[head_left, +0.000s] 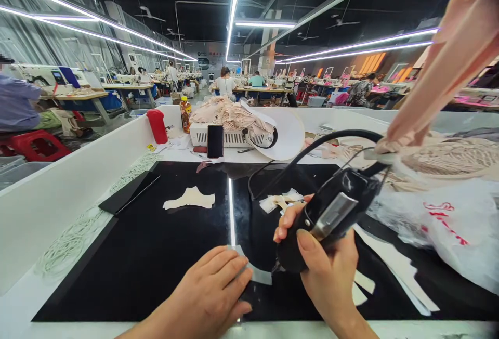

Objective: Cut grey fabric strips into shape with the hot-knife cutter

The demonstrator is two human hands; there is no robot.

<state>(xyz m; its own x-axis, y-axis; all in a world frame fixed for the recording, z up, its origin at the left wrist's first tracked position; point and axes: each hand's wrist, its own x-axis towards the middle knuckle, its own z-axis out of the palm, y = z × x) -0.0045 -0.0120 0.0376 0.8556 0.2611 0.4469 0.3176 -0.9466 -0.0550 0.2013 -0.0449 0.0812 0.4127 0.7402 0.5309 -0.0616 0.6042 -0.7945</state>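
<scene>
My right hand [325, 266] is wrapped round a black hand-held tool [327, 217] with a metal plate and a black cable [312, 149] running off behind it. Its tip points down at a narrow curved grey strip [257, 274] lying on the glossy black work surface [148, 256]. My left hand [210, 289] lies flat, fingers stretched out, pressing the left end of that strip. A cream fabric piece [189, 199] lies farther back on the black surface, and small pale scraps [278, 201] sit behind the tool.
White bench walls [78, 178] surround the surface. At the back stand a red bottle [157, 126], a drink bottle [185, 114], a phone [215, 141] and a white machine [234, 136] under pink fabric. A plastic bag [444, 224] lies right. Other workers sit at distant tables.
</scene>
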